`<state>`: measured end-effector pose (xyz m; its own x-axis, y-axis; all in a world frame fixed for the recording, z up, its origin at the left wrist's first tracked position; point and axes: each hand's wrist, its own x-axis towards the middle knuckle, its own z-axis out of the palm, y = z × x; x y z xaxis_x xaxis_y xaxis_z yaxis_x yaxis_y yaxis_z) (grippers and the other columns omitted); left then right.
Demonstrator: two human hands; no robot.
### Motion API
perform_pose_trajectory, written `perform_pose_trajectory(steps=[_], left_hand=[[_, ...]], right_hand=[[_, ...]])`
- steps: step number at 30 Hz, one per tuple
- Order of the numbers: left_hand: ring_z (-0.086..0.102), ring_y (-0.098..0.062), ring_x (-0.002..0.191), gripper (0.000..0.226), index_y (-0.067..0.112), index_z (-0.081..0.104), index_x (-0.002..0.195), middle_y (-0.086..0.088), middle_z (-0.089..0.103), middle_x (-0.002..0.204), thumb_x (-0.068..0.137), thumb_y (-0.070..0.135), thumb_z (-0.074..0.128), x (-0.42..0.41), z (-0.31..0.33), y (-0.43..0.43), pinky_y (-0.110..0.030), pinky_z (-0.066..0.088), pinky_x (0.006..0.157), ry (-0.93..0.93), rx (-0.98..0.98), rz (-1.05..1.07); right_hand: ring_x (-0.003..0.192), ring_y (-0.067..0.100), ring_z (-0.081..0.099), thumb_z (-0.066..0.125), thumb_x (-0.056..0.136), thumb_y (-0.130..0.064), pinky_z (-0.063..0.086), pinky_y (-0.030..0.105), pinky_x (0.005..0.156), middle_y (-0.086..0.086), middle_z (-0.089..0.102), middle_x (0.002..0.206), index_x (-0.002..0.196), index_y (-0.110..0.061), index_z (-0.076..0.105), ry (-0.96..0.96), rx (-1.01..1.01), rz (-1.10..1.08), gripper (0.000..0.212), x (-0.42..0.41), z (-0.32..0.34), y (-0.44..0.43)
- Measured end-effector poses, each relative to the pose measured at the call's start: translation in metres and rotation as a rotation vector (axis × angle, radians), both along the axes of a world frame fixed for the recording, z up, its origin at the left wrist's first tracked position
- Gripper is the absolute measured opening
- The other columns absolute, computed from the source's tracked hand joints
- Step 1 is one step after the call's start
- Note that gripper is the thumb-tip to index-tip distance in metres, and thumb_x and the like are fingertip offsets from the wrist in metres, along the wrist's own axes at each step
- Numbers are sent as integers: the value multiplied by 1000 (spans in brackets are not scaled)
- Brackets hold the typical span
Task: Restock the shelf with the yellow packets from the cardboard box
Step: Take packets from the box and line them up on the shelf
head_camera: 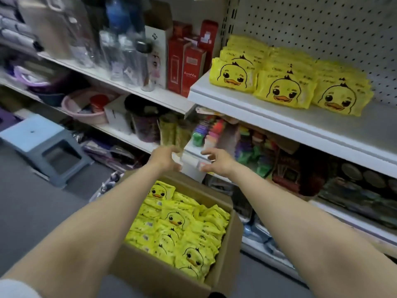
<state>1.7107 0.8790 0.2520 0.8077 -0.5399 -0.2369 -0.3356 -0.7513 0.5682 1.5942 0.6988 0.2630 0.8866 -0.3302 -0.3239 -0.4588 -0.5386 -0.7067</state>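
A shop aisle: grey floor (32,211) and white metal shelving on several levels, with a pegboard (322,29) backing the right-hand bay. The upper shelf (279,119) of that bay carries the yellow packets (283,91), each printed with a duck face. They lie in three rows running back toward the pegboard, and three faces show at the front. How many sit behind them cannot be told.

One cardboard box (163,274) stands open on the floor below, near the shelving. It is filled close to the brim with loose packets (182,229) of the same kind, too many and too jumbled to count.

Two bare arms reach out over the box. The left hand (165,157) and the right hand (217,161) hang above its far edge, apart from each other, fingers loosely curled and holding nothing. Both are blurred.

On the left bay stand several red cartons (187,67) beside blurred clear bottles (120,50), with one pink basin (86,110) on the shelf below. One pale blue stool (43,143) stands on the floor at the left.
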Motion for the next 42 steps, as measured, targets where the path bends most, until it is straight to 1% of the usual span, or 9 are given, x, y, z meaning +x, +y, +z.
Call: perform_pose_trajectory(steps=[3, 8, 13, 20, 25, 29, 34, 38, 42], left_hand=[[60, -25, 115, 64, 21, 62, 127, -7, 65, 125, 68, 31, 87, -11, -42, 10, -30, 47, 94, 81, 70, -1], [62, -29, 109, 61, 21, 57, 132, -9, 59, 131, 77, 27, 83, -30, -116, 32, -33, 51, 81, 299, 164, 32], [54, -25, 123, 62, 23, 56, 134, -6, 50, 144, 78, 31, 81, -52, -186, 54, -32, 48, 89, 433, 274, 59], [67, -25, 95, 55, 26, 62, 125, -6, 61, 128, 75, 38, 82, -62, -239, 78, -28, 51, 65, 442, 382, 85], [58, -27, 116, 45, 30, 68, 117, -5, 63, 128, 75, 41, 81, -48, -262, 111, -41, 50, 93, 412, 451, 68], [37, -34, 131, 69, 32, 54, 135, -13, 45, 137, 73, 51, 79, -40, -269, 129, -47, 39, 106, 298, 515, 109], [22, -34, 142, 83, 40, 37, 146, -5, 26, 157, 74, 55, 75, -31, -284, 131, -55, 29, 113, 228, 582, 58], [15, -32, 147, 80, 38, 33, 149, -3, 23, 160, 80, 51, 72, -27, -297, 122, -51, 20, 115, 240, 611, 51], [6, -30, 149, 85, 40, 29, 149, -3, 15, 162, 78, 50, 75, -26, -308, 116, -49, 13, 120, 226, 686, 5]], right_hand=[[106, 15, 58, 88, 73, -22, 46, 31, 97, 2, 58, 119, 131, -17, 62, 103, 2, 46, 64, -2, -43, 4], [118, 22, 61, 87, 75, -28, 50, 35, 100, 6, 61, 135, 132, -17, 63, 364, 71, 115, 63, -14, -127, 11], [127, 26, 55, 86, 76, -36, 47, 34, 103, 6, 55, 143, 126, -21, 65, 578, 153, 160, 56, -37, -207, 23], [129, 24, 53, 81, 81, -38, 43, 28, 100, 4, 57, 141, 129, -16, 65, 739, 178, 218, 55, -66, -280, 42], [122, 23, 58, 80, 81, -42, 47, 32, 98, 3, 60, 137, 135, -17, 57, 727, 109, 151, 64, -87, -303, 55], [119, 24, 59, 81, 81, -37, 49, 34, 93, 4, 62, 131, 131, -17, 58, 632, 9, 91, 59, -94, -312, 64], [111, 26, 61, 78, 82, -42, 50, 35, 80, 4, 62, 122, 124, -19, 57, 643, -179, 139, 52, -92, -318, 76], [113, 24, 56, 78, 83, -38, 42, 29, 73, 1, 53, 122, 112, -24, 58, 609, -240, 202, 37, -100, -323, 81], [115, 23, 50, 78, 83, -38, 43, 31, 78, 3, 49, 124, 115, -21, 54, 568, -330, 291, 43, -118, -326, 92]])
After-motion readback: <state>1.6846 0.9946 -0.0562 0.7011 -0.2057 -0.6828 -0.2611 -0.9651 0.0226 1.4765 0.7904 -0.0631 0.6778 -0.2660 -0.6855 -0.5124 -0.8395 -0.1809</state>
